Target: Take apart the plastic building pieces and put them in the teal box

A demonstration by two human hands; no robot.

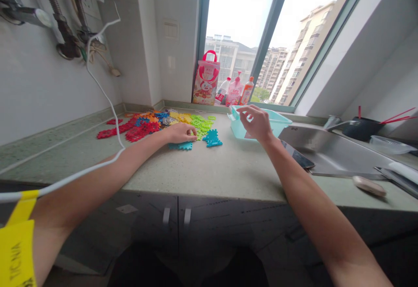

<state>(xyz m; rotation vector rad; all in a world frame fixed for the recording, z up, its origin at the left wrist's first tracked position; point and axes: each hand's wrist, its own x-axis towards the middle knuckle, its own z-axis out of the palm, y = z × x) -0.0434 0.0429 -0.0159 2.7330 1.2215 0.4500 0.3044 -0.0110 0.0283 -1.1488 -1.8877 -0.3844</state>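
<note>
My left hand [181,133] rests low over the worktop with its fingers curled downward. Under and beside it lie light blue interlocking plastic pieces [181,146] and lime green ones [204,123]. Its fingertips are closed together, and whatever they may hold is hidden. Just to its right is a small cluster of darker turquoise pieces [212,138]. My right hand [256,121] hovers at the near left side of a pale aqua plastic basket [277,123]. Its fingers are bent and apart, with nothing visible between them. The basket's inside is mostly out of sight.
Red pieces [143,131], plus orange, blue and yellow ones, spread to the left. A white cable [111,108] crosses before my left arm. A phone [298,154] lies by the sink [333,147]. Bottles [235,92] and a pink bag [206,82] line the windowsill.
</note>
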